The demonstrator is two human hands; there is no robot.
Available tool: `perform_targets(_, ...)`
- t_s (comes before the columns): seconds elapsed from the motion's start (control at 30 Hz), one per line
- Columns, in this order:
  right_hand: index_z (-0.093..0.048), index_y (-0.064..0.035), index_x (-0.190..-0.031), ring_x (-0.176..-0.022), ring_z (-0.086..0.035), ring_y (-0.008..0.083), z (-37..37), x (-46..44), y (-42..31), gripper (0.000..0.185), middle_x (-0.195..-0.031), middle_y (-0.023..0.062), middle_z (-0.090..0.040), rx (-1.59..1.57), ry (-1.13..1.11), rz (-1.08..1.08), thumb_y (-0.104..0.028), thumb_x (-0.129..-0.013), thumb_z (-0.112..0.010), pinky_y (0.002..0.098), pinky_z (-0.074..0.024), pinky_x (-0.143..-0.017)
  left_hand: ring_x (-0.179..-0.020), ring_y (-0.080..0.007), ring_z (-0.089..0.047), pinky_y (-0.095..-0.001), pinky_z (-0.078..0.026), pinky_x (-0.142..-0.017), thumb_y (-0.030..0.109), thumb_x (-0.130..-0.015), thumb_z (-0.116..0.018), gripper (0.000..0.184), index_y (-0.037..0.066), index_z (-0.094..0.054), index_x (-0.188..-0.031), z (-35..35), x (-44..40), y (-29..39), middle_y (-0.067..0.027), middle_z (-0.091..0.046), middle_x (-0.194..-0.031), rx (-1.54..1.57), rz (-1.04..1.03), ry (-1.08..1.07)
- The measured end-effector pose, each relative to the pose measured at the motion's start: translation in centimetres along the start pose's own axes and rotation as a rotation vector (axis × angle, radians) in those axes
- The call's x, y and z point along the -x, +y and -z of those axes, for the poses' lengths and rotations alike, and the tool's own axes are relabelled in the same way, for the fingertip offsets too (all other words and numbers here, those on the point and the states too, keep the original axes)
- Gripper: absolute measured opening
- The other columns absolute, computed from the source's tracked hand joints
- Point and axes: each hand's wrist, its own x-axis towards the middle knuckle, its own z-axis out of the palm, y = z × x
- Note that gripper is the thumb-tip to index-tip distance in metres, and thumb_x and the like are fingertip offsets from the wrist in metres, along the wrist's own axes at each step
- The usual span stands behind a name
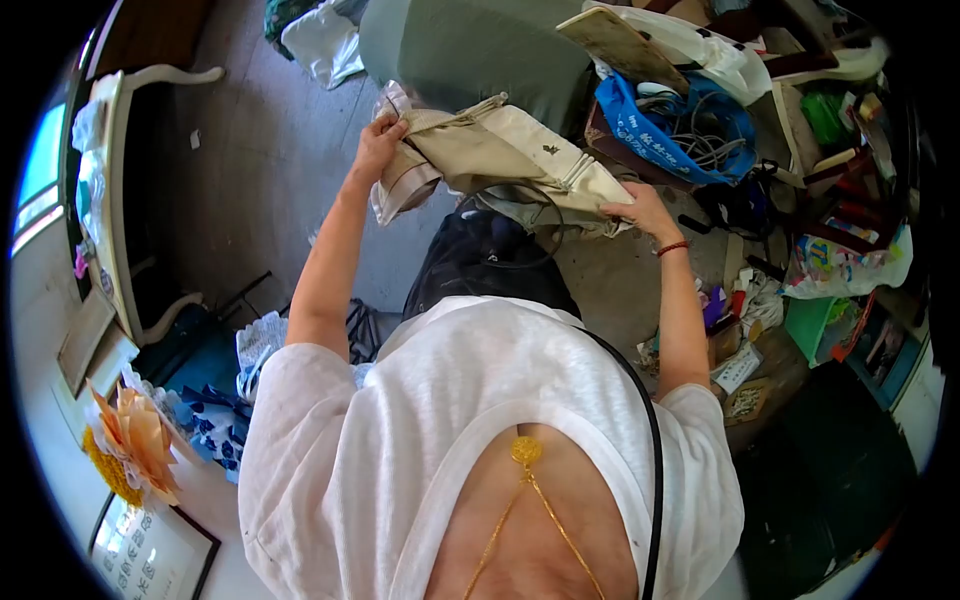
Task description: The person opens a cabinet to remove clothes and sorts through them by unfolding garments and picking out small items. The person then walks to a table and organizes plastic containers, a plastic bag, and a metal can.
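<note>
Left hand [378, 145] and right hand [643, 210], each closed on one end, hold beige cloth [475, 158] stretched out, apparently to keep it spread above the floor [255, 130].

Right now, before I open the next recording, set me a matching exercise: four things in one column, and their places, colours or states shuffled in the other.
1. beige cloth
2. blue bag
3. bracelet
4. pendant

A. around the right wrist
B. gold-coloured
C. held by left hand and right hand
D. holding cables

Pairs: 1-C, 2-D, 3-A, 4-B
</note>
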Motion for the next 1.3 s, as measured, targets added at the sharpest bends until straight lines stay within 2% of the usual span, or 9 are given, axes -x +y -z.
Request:
perform_targets(0.13, -0.061, 0.0044, -0.089, -0.067, -0.052, 0.0085, 2.3, 3.0, 1.0, 0.027, -0.073, 0.0065, -0.061, -0.291, 0.201, 0.049, -0.017, -0.073, -0.062, 0.0247, -0.0419, -0.063, -0.070, -0.0096, -0.051, -0.0225, -0.043, -0.064, 0.019, -0.079, -0.058, 0.024, 0.000, -0.059, -0.093, -1.1, -1.6, 2.7, -0.0008, -0.057, -0.077, -0.073, -0.080, -0.074)
perform_targets(0.33, -0.059, 0.0039, -0.090, -0.067, -0.052, 0.0090, 5.1, 10.2, -5.3, 0.027, -0.072, 0.0080, -0.061, -0.046, 0.421, 0.092, -0.018, -0.075, -0.059, 0.0249, -0.0415, -0.062, -0.076, -0.0142, -0.051, -0.0248, -0.042, -0.072, 0.012, -0.074, -0.059, 0.021, -0.002, -0.059, -0.090, -1.2, -2.9, 12.2, -0.0056, -0.058, -0.084, -0.272, -0.256, -0.229)
perform_targets(0.4, -0.059, 0.0041, -0.089, -0.066, -0.052, 0.0092, 4.7, 11.9, -5.4, 0.027, -0.071, 0.0093, -0.061, -0.026, 0.455, 0.045, -0.019, -0.075, -0.059, 0.0255, -0.0412, -0.061, -0.082, -0.0181, -0.051, -0.0270, -0.041, -0.076, 0.008, -0.070, -0.059, 0.039, 0.000, -0.052, -0.107, 0.2, -5.1, 13.9, -0.0103, -0.057, -0.092, -0.426, -0.437, -0.336)
perform_targets(0.53, -0.057, 0.0052, -0.088, -0.063, -0.052, 0.0146, 2.1, 15.2, -4.6, 0.029, -0.069, 0.0128, -0.059, -0.008, 0.603, -0.069, -0.020, -0.075, -0.056, 0.0285, -0.0411, -0.061, -0.088, -0.0209, -0.052, -0.0290, -0.041, -0.078, 0.006, -0.067, -0.060, 0.068, 0.003, -0.029, -0.128, 1.4, -5.6, 20.5, -0.0166, -0.054, -0.100, -0.599, -0.418, -0.475)
perform_targets(0.7, -0.056, 0.0064, -0.091, -0.069, -0.053, 0.0201, -5.2, 19.6, -5.5, 0.031, -0.076, 0.0155, -0.059, 0.128, 0.840, -0.247, -0.020, -0.075, -0.055, 0.0298, -0.0406, -0.064, -0.085, -0.0181, -0.052, -0.0276, -0.041, -0.075, 0.008, -0.066, -0.060, 0.056, 0.001, -0.042, -0.119, 1.7, -10.3, 24.1, -0.0122, -0.056, -0.098, -0.503, -0.525, -0.744)
perform_targets(0.9, -0.054, 0.0093, -0.083, -0.064, -0.047, 0.0150, -14.4, 22.9, -6.9, 0.026, -0.068, 0.0148, -0.056, -0.104, 0.980, -0.554, -0.016, -0.074, -0.056, 0.0302, -0.0395, -0.059, -0.090, -0.0144, -0.051, -0.0248, -0.040, -0.080, 0.007, -0.068, -0.058, 0.049, -0.004, -0.045, -0.114, -3.5, -8.1, 29.7, -0.0091, -0.055, -0.102, -0.650, -0.507, -1.106)
perform_targets(1.1, -0.059, 0.0061, -0.083, -0.064, -0.046, 0.0095, -17.9, 26.8, -14.3, 0.025, -0.066, 0.0060, -0.057, -0.257, 1.177, -0.560, -0.016, -0.071, -0.059, 0.0268, -0.0391, -0.057, -0.090, -0.0145, -0.051, -0.0254, -0.041, -0.078, 0.008, -0.068, -0.059, 0.047, -0.003, -0.046, -0.112, -15.2, -6.9, 25.4, -0.0089, -0.056, -0.099, -0.707, -0.688, -1.401)
perform_targets(1.13, -0.060, 0.0055, -0.083, -0.063, -0.047, 0.0089, -18.3, 28.1, -15.5, 0.024, -0.067, 0.0042, -0.057, -0.238, 1.206, -0.553, -0.015, -0.070, -0.059, 0.0257, -0.0390, -0.057, -0.078, -0.0234, -0.057, -0.0328, -0.043, -0.071, 0.013, -0.066, -0.058, 0.044, 0.000, -0.050, -0.108, -17.3, -5.8, 24.2, -0.0152, -0.060, -0.085, -0.707, -0.835, -1.374)
perform_targets(1.3, -0.059, 0.0043, -0.073, -0.059, -0.047, 0.0048, -21.0, 34.3, -21.5, 0.013, -0.061, -0.0006, -0.054, -0.378, 1.371, -0.366, -0.002, -0.064, -0.051, 0.0194, -0.0352, -0.053, -0.089, -0.0357, -0.054, -0.0376, -0.041, -0.075, 0.013, -0.066, -0.055, 0.037, -0.001, -0.052, -0.100, -25.6, 0.8, 18.5, -0.0226, -0.057, -0.091, -0.666, -1.019, -1.585)
